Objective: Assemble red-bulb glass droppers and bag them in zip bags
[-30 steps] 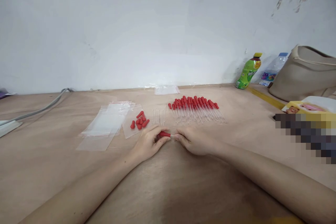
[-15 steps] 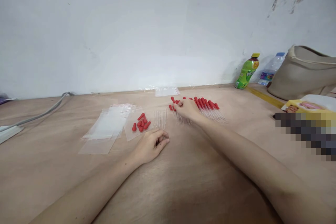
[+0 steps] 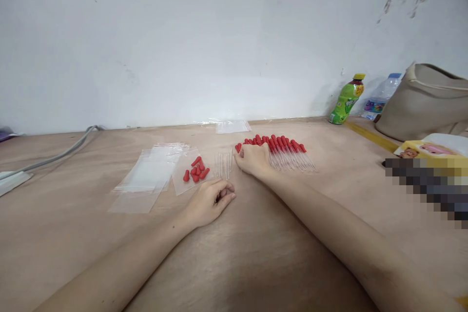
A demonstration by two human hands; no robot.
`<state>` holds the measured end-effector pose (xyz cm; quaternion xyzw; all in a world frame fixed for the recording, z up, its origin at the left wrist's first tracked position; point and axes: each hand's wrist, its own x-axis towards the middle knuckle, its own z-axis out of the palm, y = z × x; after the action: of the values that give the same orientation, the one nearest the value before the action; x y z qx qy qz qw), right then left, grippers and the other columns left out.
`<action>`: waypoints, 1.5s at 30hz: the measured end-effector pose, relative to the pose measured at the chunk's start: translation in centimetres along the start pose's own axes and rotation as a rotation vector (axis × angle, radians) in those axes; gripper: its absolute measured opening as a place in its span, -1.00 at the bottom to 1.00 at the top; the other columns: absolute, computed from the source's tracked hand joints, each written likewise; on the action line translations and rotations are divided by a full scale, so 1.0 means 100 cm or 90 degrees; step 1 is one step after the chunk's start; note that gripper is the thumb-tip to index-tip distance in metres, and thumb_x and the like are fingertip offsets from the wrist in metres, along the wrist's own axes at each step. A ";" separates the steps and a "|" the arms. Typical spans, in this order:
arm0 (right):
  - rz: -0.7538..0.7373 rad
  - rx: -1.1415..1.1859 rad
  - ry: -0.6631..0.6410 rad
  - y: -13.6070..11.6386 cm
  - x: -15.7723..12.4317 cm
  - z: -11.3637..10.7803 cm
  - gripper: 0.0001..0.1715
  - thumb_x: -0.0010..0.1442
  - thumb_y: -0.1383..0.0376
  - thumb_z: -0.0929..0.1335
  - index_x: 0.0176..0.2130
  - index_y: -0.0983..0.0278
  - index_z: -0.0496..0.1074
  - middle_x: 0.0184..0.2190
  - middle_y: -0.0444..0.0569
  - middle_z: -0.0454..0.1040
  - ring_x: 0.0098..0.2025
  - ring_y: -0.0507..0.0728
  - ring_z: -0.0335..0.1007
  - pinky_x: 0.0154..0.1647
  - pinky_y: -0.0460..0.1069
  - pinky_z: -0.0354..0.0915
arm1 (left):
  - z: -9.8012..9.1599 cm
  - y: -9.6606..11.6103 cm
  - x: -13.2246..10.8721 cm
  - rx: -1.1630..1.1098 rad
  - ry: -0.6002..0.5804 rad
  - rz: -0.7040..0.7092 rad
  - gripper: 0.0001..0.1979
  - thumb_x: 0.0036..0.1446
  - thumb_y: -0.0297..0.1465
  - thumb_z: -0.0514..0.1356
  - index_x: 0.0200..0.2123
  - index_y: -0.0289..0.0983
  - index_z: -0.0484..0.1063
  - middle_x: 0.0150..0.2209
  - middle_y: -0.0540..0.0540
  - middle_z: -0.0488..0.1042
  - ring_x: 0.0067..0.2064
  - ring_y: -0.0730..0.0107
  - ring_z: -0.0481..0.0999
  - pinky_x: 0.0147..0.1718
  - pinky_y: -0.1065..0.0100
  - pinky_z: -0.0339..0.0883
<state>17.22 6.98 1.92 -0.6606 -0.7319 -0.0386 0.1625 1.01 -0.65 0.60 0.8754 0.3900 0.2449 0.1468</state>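
Note:
My right hand (image 3: 252, 158) is at the left end of a row of droppers (image 3: 288, 153), glass tubes with red rubber bulbs, lying side by side. Its thumb and fingers close on a dropper there, and a red bulb (image 3: 238, 147) shows just above the fingertips; the hand hides most of the tube. My left hand (image 3: 212, 200) rests on the table with loosely bent fingers, thumb apart from them, and nothing visible in it. Just beyond it lie several bare glass tubes (image 3: 223, 165). Loose red bulbs (image 3: 197, 169) are heaped on a clear plastic bag (image 3: 179, 183).
Clear zip bags (image 3: 146, 175) lie stacked at left, another bag (image 3: 232, 127) by the wall. A grey cable (image 3: 73, 148) crosses the far left. At right stand a green bottle (image 3: 345, 102), a clear bottle (image 3: 382, 97) and a beige bag (image 3: 420, 107), with a yellow package (image 3: 420, 151) in front.
My right hand has moved slightly left and nearer along the row, uncovering more red bulbs behind it. My left hand stays in place. The view has shifted slightly.

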 end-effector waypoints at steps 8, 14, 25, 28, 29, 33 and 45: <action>0.000 -0.036 -0.059 -0.018 0.000 0.003 -0.66 0.11 0.23 0.16 -0.36 0.35 0.42 -0.38 0.13 0.47 -0.33 0.18 0.37 -0.16 0.13 -0.09 | 0.000 0.001 0.000 0.004 0.001 0.005 -0.87 0.09 -0.38 0.05 -0.38 -0.27 0.38 -0.54 0.02 0.30 -0.47 0.47 0.28 -0.48 0.44 0.15; 0.005 -0.041 -0.105 -0.020 0.003 0.004 -0.75 0.04 0.33 0.22 -0.39 0.37 0.45 -0.39 0.16 0.48 -0.33 0.19 0.38 -0.13 0.15 -0.12 | 0.002 0.000 0.000 0.007 0.022 -0.007 -0.85 0.09 -0.34 0.06 -0.29 -0.28 0.32 -0.56 0.06 0.26 -0.51 0.50 0.25 -0.51 0.45 0.13; -0.003 0.026 -0.133 -0.009 -0.002 -0.015 -0.71 0.11 0.28 0.18 -0.33 0.39 0.39 -0.29 0.19 0.45 -0.28 0.21 0.37 -0.24 0.06 0.06 | -0.029 -0.023 0.014 0.089 0.242 -0.099 -0.87 0.07 -0.32 0.07 -0.43 -0.26 0.29 -0.49 -0.02 0.38 -0.44 0.41 0.35 -0.48 0.40 0.21; -0.041 0.073 -0.103 0.007 -0.019 -0.024 -0.69 0.19 0.26 0.10 -0.23 0.39 0.29 -0.30 0.15 0.43 -0.32 0.15 0.35 -0.40 -0.03 0.09 | -0.053 -0.056 0.029 0.095 0.248 -0.173 -0.87 -0.02 -0.34 0.14 -0.52 -0.24 0.27 -0.59 -0.01 0.39 -0.56 0.40 0.36 -0.58 0.38 0.19; -0.069 0.111 -0.080 0.013 -0.027 -0.025 -0.72 0.20 0.27 0.10 -0.24 0.38 0.26 -0.34 0.12 0.43 -0.36 0.12 0.34 -0.44 -0.05 0.08 | -0.059 -0.067 0.033 0.055 0.199 -0.209 -0.86 -0.03 -0.33 0.15 -0.53 -0.24 0.26 -0.64 0.01 0.38 -0.64 0.43 0.33 -0.65 0.39 0.16; -0.187 0.213 0.030 0.031 -0.065 -0.020 -0.81 0.20 0.31 0.12 -0.27 0.33 0.24 -0.39 0.00 0.42 -0.39 0.07 0.30 -0.38 -0.07 0.11 | -0.065 -0.097 0.045 -0.113 0.015 -0.273 -0.85 -0.01 -0.32 0.13 -0.51 -0.26 0.26 -0.68 -0.04 0.44 -0.78 0.46 0.27 -0.78 0.41 0.11; -0.287 0.289 0.154 0.047 -0.087 -0.001 -0.81 0.19 0.36 0.15 -0.25 0.28 0.31 -0.38 -0.05 0.45 -0.35 0.06 0.31 -0.24 0.00 0.09 | -0.063 -0.077 0.053 -0.043 0.227 -0.245 -0.83 0.06 -0.34 0.08 -0.29 -0.24 0.38 -0.53 -0.07 0.42 -0.53 0.39 0.36 -0.52 0.34 0.21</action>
<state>22.49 -0.75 -1.29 -0.4196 -0.8250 0.0122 0.3783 -4.05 8.82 4.11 0.7227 0.5605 0.3761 0.1486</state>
